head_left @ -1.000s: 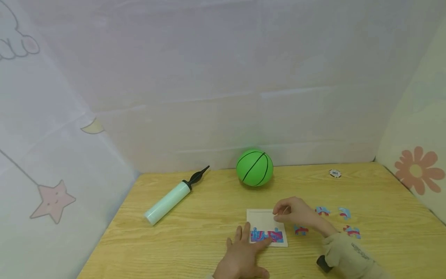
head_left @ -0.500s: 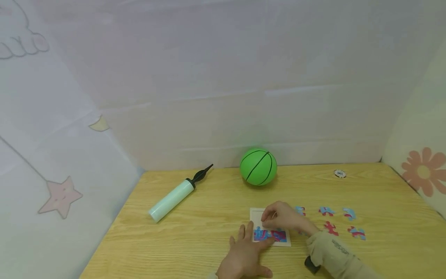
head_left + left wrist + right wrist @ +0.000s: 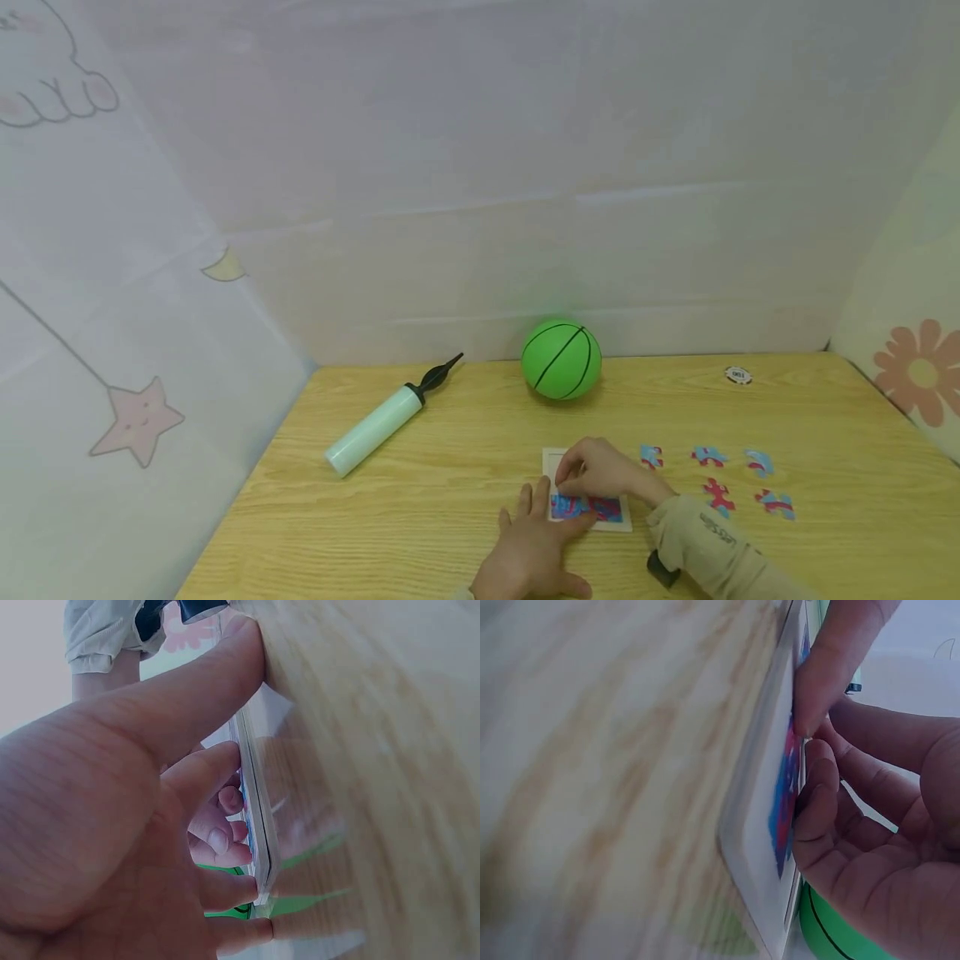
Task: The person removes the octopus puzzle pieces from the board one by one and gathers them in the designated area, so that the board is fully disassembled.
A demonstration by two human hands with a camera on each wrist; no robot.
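Observation:
A square jigsaw board (image 3: 622, 527) with a pale frame lies on the table, its near row filled with blue and pink puzzle pieces (image 3: 607, 508). My left hand (image 3: 525, 550) lies spread at its near left corner. One finger reaches across the near edge onto the pieces, and the others rest along the left side. Above the left part of the board, my right hand (image 3: 596, 471) pinches a puzzle piece between thumb and curled fingers, the piece mostly hidden by the fingertips. In the right wrist view the right fingers (image 3: 821, 787) are right at the coloured surface.
Several loose puzzle pieces (image 3: 718, 497) lie right of the board, near the right forearm. Behind it sits a green ball (image 3: 561, 360). A pale green hand pump (image 3: 375, 431) lies to the left, a round chip (image 3: 738, 375) at the back right. Cloth walls enclose the table.
My right hand has moved left and nearer over the board, from its far right part to its left part. The left hand stays in place on the board. The head view has shifted slightly.

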